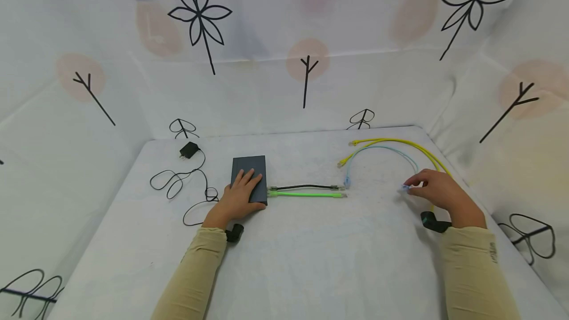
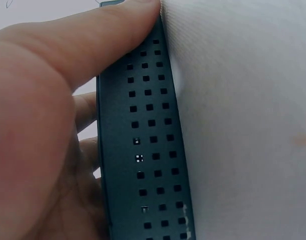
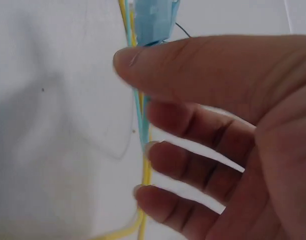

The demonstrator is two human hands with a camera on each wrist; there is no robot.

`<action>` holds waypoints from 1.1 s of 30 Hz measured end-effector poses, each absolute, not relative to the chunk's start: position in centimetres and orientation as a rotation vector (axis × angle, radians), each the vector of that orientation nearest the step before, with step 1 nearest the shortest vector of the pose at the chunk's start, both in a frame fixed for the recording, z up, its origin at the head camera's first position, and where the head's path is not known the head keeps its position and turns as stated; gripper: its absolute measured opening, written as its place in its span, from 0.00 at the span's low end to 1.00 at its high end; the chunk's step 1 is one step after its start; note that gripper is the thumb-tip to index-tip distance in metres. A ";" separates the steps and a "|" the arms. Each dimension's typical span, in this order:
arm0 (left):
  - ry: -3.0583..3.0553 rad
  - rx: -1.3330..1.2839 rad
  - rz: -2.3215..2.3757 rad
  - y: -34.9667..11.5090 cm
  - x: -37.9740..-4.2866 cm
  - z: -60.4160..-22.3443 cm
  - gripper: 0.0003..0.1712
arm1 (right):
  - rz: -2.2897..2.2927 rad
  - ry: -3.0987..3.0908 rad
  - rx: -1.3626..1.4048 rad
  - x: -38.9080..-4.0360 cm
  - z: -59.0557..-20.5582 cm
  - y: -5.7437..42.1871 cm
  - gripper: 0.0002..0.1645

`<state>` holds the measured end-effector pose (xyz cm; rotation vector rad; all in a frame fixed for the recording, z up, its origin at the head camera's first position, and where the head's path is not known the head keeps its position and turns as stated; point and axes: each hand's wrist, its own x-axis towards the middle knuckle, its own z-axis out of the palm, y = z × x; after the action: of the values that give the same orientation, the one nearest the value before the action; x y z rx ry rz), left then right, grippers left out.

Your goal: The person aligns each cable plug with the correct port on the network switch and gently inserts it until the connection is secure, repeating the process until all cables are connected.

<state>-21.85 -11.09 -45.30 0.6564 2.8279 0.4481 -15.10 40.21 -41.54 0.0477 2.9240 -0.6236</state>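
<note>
My left hand [image 1: 237, 196] rests on a dark flat box [image 1: 237, 164], its fingers spread over the top. In the left wrist view the thumb lies across the box's side wall [image 2: 153, 135], which has rows of small square vent holes. My right hand [image 1: 437, 191] pinches the plug end [image 3: 154, 22] of a light blue network cable [image 1: 391, 148] between thumb and index finger. The other fingers are loosely bent. This cable's other plug [image 1: 347, 181] lies on the table. A black cable [image 1: 306, 186] and a green cable [image 1: 306, 194] run rightward from the box.
A yellow network cable [image 1: 400, 140] curves along the table's back right, partly behind the right hand. Left of the box lie a black power adapter [image 1: 189, 150] and its looped thin cord [image 1: 178, 176]. White patterned cloth [image 1: 266, 93] hangs around the white table [image 1: 311, 260].
</note>
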 end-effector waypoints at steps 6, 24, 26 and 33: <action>2.835 0.656 0.435 -11.1 -21.9 -45.4 0.51 | -0.669 3.027 0.021 -15.3 -40.9 39.3 0.21; 2.822 0.645 0.436 -11.1 -21.9 -45.1 0.51 | -0.929 2.964 -0.230 -17.3 -41.8 33.7 0.19; 2.822 0.648 0.434 -11.1 -22.0 -45.2 0.51 | -0.953 2.943 -0.260 -17.7 -42.1 33.0 0.21; 2.825 0.651 0.441 -11.1 -21.9 -45.2 0.51 | -0.987 2.918 -0.301 -18.5 -42.8 31.0 0.25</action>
<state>-21.91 -11.13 -45.17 0.6509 2.8249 0.4414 -18.48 30.98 -42.83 -0.3005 2.9179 -0.9874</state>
